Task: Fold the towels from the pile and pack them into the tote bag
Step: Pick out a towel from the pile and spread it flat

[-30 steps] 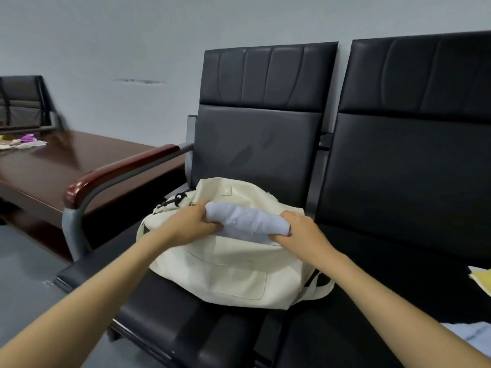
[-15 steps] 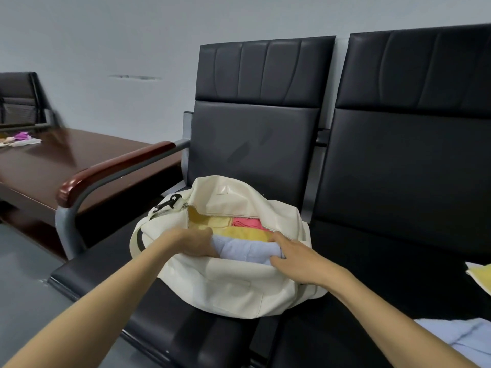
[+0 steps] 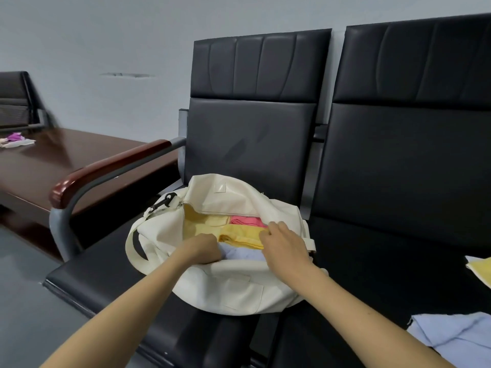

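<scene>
Both hands (image 3: 204, 248) (image 3: 284, 243) in the open cream tote bag (image 3: 225, 290) — fingers curled, pressing on the lavender towel (image 3: 244, 253).

The setting looked like an office or waiting room: joined black padded seats (image 3: 332, 155) with a wood-capped metal armrest (image 3: 106, 168) stood against a plain grey wall (image 3: 106, 35), beside a dark polished wooden table (image 3: 53, 166).

A pale grey wall (image 3: 106, 35) stands behind two joined black padded seats (image 3: 252, 115). One wooden armrest (image 3: 106, 168) borders a dark brown table (image 3: 66, 160). The floor (image 3: 21, 301) is grey.
</scene>
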`<control>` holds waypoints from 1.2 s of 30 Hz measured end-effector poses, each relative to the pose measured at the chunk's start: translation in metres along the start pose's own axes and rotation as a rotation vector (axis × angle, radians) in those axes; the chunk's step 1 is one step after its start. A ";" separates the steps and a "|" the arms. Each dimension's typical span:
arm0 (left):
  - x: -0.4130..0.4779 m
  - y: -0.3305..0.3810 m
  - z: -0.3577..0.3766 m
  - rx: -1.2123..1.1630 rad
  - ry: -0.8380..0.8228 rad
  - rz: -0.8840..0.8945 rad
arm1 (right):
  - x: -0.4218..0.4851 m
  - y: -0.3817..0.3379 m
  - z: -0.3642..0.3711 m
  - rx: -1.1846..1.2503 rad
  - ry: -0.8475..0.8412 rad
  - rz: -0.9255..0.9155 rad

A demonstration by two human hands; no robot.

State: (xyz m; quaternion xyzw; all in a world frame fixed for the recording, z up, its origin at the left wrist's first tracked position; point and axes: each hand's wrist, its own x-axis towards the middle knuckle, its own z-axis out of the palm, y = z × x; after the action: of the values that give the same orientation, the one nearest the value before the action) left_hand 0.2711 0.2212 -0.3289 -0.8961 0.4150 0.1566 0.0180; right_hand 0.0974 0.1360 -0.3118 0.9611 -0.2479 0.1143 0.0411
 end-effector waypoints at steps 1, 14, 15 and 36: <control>0.000 0.000 0.005 -0.035 0.054 -0.015 | -0.001 -0.002 0.001 0.029 0.080 -0.116; -0.025 -0.079 0.004 0.196 0.276 0.175 | -0.017 -0.018 0.008 0.209 -0.342 -0.091; -0.027 -0.089 0.009 0.184 0.266 0.149 | -0.014 -0.020 0.011 0.192 -0.332 -0.098; -0.130 0.065 0.034 -0.249 0.546 0.463 | -0.137 0.061 -0.055 0.317 -0.251 0.132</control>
State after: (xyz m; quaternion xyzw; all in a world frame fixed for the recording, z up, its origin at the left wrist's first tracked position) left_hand 0.1344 0.2802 -0.3165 -0.7827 0.5737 -0.0385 -0.2383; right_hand -0.0596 0.1537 -0.2899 0.9439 -0.2925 0.0340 -0.1495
